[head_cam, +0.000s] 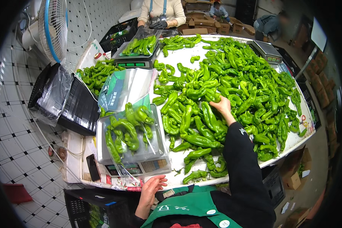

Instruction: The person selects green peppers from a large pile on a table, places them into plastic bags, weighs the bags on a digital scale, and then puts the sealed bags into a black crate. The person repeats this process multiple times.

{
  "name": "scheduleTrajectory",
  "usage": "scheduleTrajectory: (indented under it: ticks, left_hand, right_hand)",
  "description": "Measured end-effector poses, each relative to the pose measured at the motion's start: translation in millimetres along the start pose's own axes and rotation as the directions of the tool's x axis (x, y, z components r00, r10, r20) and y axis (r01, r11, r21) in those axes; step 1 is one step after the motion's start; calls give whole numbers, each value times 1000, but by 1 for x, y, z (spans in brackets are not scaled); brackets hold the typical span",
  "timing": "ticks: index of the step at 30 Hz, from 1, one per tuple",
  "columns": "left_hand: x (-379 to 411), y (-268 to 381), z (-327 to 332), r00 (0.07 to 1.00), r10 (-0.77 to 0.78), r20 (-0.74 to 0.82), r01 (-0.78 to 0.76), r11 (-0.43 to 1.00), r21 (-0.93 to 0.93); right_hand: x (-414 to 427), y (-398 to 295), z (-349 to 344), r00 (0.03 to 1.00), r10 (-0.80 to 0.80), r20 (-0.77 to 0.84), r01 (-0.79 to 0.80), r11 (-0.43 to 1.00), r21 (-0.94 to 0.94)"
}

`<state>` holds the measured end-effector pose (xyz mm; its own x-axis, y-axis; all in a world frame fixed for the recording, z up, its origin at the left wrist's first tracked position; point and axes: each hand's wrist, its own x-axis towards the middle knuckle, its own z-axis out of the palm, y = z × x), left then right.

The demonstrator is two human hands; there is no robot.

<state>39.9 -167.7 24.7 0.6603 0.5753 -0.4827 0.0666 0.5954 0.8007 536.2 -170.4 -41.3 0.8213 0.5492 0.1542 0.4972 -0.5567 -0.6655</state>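
Long, wrinkled green peppers [251, 77] lie in a broad heap on a white table. My right hand [223, 106] reaches into the near middle of the heap, its thumb and fingers against a green pepper [212, 95]. Its fingertips are partly hidden, so a firm grip is not visible. At the table's front edge, my left hand [153, 188] holds nothing, with its fingers loosely curled and slightly apart. Just beyond it, a clear plastic bag [155, 139] with several peppers [128, 134] lies on the steel pan of a digital scale [101, 142].
Flat printed bags [125, 85] lie behind the scale. A phone [93, 167] lies left of it. Across the table, a gloved person [162, 14] stands by a second scale [135, 63] with bagged peppers. A fan [52, 31] and black crates [79, 105] stand left; another scale [265, 51] sits far right.
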Motion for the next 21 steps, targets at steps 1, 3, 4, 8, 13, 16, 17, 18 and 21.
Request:
scheduleTrajectory:
  ticks: [1,3,4,8,13,16,17,18,21]
  left_hand:
    - [-3,2,2,1000,4,-16,-4,1000,-1]
    - [-2,8,4,999,37,12,-37,999,9]
    - [-6,11,8,999,39,31,-40,999,15]
    - [-22,29,16,902,421,-91,-397,895,204]
    - [-18,64,12,255,941,223,-349,-125,929]
    - [-5,71,0,360,888,287,-164,-243,956]
    - [1,72,-7,410,863,295,-133,-263,956]
    - [7,75,-13,436,852,288,-116,-264,958]
    - [21,84,-27,361,894,265,-195,-206,959]
  right_hand:
    - [-3,4,-8,999,-43,-12,44,991,125]
    - [-10,0,-30,999,-4,-40,18,943,332]
    - [-8,9,-33,996,39,-82,2,893,449]
    - [-23,-35,-65,999,29,18,-33,683,729]
    - [-48,-71,-76,991,-134,-17,96,612,785]
    - [-93,-111,-93,946,-298,129,83,608,790]
    - [-113,-119,-91,910,-369,190,81,608,790]
    - [-137,-135,-92,876,-375,303,27,666,746]
    - [-210,-171,-92,641,-320,697,-327,708,626]
